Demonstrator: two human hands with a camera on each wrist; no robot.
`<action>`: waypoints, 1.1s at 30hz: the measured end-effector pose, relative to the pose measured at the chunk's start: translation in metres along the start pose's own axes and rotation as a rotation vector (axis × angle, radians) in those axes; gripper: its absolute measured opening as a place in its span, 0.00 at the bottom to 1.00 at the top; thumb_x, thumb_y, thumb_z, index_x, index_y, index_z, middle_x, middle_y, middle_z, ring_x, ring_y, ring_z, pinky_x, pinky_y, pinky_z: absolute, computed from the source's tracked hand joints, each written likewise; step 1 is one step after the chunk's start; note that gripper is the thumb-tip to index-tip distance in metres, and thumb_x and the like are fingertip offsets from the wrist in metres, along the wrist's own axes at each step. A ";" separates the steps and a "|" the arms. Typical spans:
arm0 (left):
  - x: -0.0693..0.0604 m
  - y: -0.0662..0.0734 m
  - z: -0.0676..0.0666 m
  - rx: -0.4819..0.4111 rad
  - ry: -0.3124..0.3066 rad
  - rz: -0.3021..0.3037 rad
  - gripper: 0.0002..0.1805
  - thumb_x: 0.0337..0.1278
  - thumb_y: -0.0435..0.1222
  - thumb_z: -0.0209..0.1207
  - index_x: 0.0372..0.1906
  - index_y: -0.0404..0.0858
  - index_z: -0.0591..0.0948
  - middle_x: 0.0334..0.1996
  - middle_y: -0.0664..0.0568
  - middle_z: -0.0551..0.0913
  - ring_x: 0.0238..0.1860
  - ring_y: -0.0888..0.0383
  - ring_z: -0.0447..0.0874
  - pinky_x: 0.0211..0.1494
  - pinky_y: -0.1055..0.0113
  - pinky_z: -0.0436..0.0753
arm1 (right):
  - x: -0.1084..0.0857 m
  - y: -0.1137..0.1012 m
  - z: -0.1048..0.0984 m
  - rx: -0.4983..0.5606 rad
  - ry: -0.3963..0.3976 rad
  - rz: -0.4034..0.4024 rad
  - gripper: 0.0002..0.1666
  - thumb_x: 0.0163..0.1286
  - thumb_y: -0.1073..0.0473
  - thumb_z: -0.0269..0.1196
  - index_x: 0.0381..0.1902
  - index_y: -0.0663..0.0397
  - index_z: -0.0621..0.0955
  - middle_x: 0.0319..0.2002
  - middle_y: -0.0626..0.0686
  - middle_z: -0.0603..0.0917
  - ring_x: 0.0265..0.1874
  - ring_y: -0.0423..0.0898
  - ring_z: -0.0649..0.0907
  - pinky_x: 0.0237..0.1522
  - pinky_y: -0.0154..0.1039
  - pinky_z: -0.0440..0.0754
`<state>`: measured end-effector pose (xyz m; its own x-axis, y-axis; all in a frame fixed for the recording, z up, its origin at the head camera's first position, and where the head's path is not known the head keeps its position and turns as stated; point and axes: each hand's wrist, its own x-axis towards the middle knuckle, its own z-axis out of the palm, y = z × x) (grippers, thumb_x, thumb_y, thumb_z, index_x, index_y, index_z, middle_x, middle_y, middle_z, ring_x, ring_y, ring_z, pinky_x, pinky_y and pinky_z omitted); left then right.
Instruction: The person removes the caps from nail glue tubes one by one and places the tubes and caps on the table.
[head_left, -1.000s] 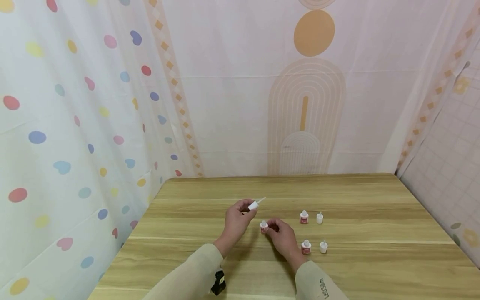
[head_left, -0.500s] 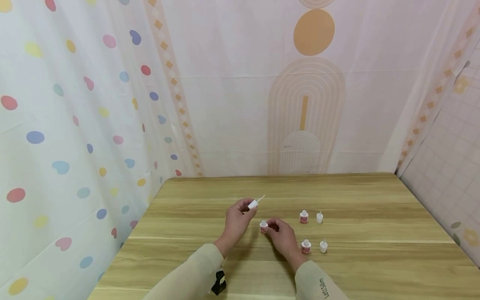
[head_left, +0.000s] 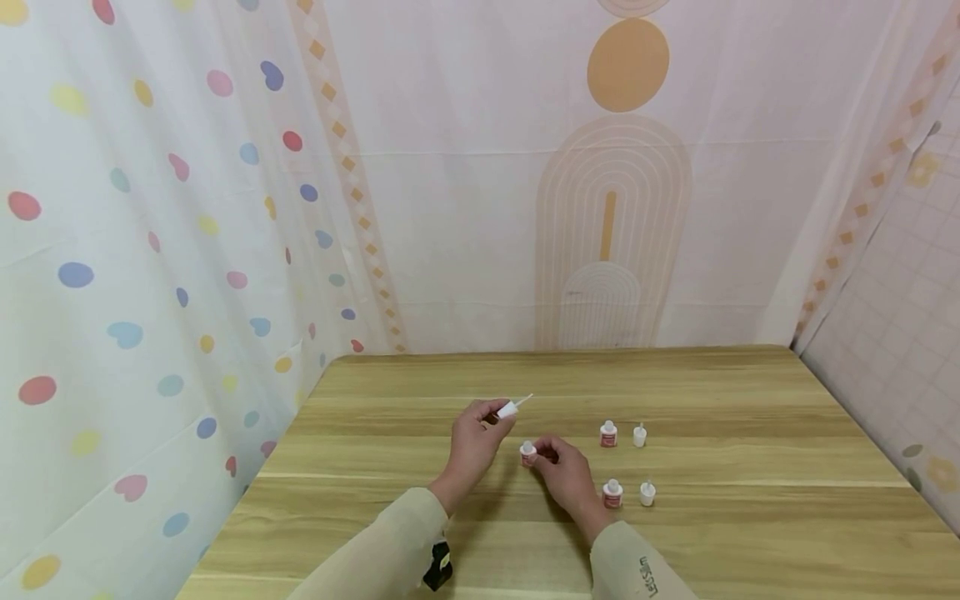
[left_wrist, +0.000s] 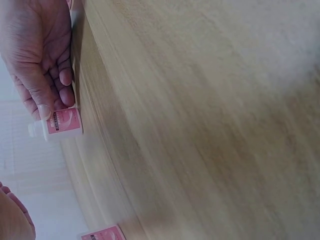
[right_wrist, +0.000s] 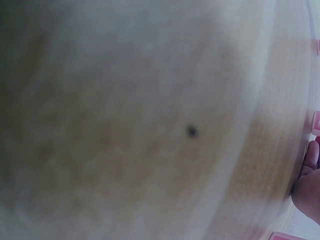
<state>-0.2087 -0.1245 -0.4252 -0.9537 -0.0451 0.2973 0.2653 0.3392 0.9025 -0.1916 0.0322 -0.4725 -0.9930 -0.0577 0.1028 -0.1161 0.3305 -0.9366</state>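
My left hand pinches a white brush cap, its thin stem pointing up and to the right. Below and to the right, my right hand grips a small white bottle with a red-pink label. The bottle's narrow neck is uncapped, and it stands upright at the table. In the left wrist view, the right hand has its thumb against the bottle's label; part of the left hand shows lower left. Only a piece of the right hand is visible in the right wrist view.
Right of my hands stand two more uncapped bottles, each beside an upturned brush cap. Another pink-labelled bottle is cut off in the left wrist view. Curtains surround the wooden table.
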 end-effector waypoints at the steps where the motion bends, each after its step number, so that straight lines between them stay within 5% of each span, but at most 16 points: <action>1: 0.000 0.000 0.000 0.004 0.001 0.006 0.12 0.61 0.34 0.67 0.49 0.37 0.86 0.38 0.51 0.81 0.38 0.58 0.77 0.31 0.71 0.76 | 0.000 0.000 0.000 -0.003 -0.001 -0.001 0.03 0.69 0.62 0.65 0.38 0.56 0.83 0.35 0.48 0.84 0.36 0.43 0.78 0.43 0.43 0.76; 33: 0.000 0.001 0.001 0.035 0.006 0.012 0.13 0.65 0.34 0.63 0.52 0.34 0.84 0.38 0.51 0.84 0.41 0.57 0.79 0.38 0.69 0.75 | -0.001 -0.001 -0.001 0.014 -0.009 0.009 0.03 0.69 0.62 0.65 0.39 0.56 0.83 0.35 0.48 0.84 0.37 0.43 0.79 0.44 0.43 0.76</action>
<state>-0.2082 -0.1229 -0.4244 -0.9497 -0.0466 0.3098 0.2712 0.3726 0.8875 -0.1907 0.0324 -0.4714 -0.9938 -0.0632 0.0915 -0.1070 0.3175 -0.9422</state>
